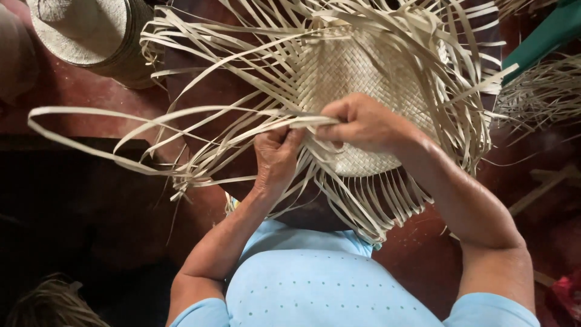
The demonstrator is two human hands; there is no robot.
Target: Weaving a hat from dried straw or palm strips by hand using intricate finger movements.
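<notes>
A half-woven straw piece [357,79] of pale flat strips lies over a dark rounded block, its loose ends fanning out on all sides. My left hand [275,154] pinches strips at the near left edge of the woven patch. My right hand [363,124] closes on a bundle of long straw strips [181,115] that loop far out to the left. Both hands meet at the woven edge, thumbs nearly touching.
A finished woven hat [91,30] sits at the top left on a reddish floor [78,97]. Loose straw bundles [538,91] lie at the right under a green bar [544,36]. More straw [48,306] shows at the bottom left.
</notes>
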